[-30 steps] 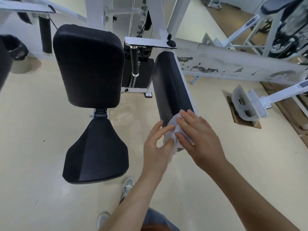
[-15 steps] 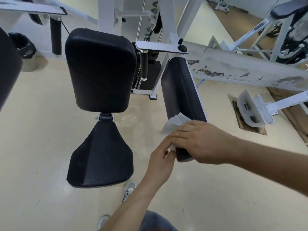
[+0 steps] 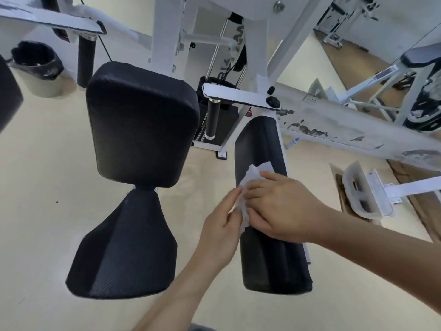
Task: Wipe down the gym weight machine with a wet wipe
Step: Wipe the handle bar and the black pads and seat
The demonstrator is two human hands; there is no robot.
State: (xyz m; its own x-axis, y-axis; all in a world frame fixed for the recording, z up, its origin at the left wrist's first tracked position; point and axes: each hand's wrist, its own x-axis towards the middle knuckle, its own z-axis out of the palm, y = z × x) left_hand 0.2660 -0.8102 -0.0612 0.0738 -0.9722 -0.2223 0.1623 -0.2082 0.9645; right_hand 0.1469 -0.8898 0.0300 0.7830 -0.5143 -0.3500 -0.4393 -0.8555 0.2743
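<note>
My left hand (image 3: 220, 231) reaches up from below, thumb and fingertips pinching the lower edge of the wet wipe (image 3: 250, 187). My right hand (image 3: 279, 209) comes in from the right, palm down, fingers pressed together and flat on the wipe against the long black arm pad (image 3: 260, 149). Most of the wipe is hidden under my right hand; only a crumpled white corner shows past my fingertips, and a strip between my hands. The pad is dark and textured, its near end rounded. To the left, the black seat (image 3: 124, 254) and back pad (image 3: 143, 123) hang on the white machine frame (image 3: 167, 32). Beyond, a bin (image 3: 38, 68) with a black liner stands on the floor.
</note>
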